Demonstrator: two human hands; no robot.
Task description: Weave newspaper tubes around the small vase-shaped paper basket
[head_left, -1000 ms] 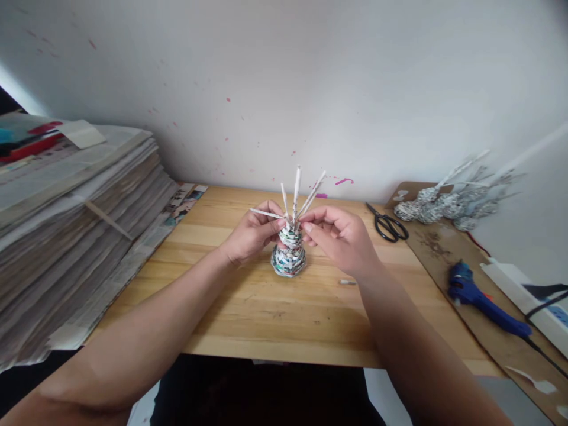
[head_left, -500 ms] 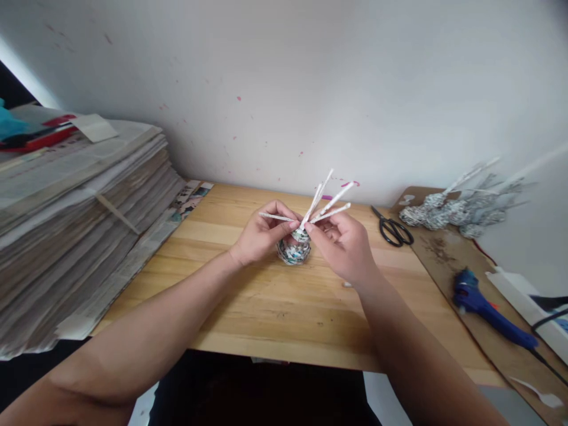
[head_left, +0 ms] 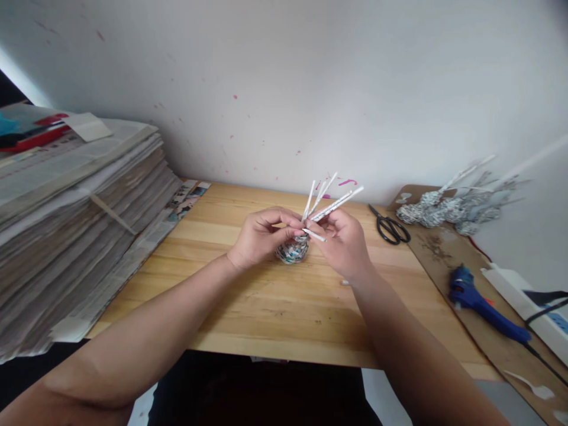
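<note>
A small rounded piece woven from rolled newspaper (head_left: 291,253) stands on the wooden table, between my hands. Several white rolled-paper sticks (head_left: 333,205) fan up and to the right from its narrow top. One short paper stick (head_left: 316,236) bends forward across the thumb of my right hand. My left hand (head_left: 261,238) is closed, thumb and fingertips pinching the paper sticks at the neck. From the other side, my right hand (head_left: 341,241) is closed around the bases of the sticks. The fingertips hide part of the neck.
Black scissors (head_left: 391,229) lie at the back right. Beyond them are more woven paper pieces (head_left: 437,208). A blue glue gun (head_left: 483,305) rests on cardboard beside a white power strip (head_left: 528,302). A tall newspaper stack (head_left: 89,236) stands at left.
The short stick that pointed left over my left hand now points right and forward over my right thumb. My left fingers have curled closer to the neck, and the upright sticks have shifted.
</note>
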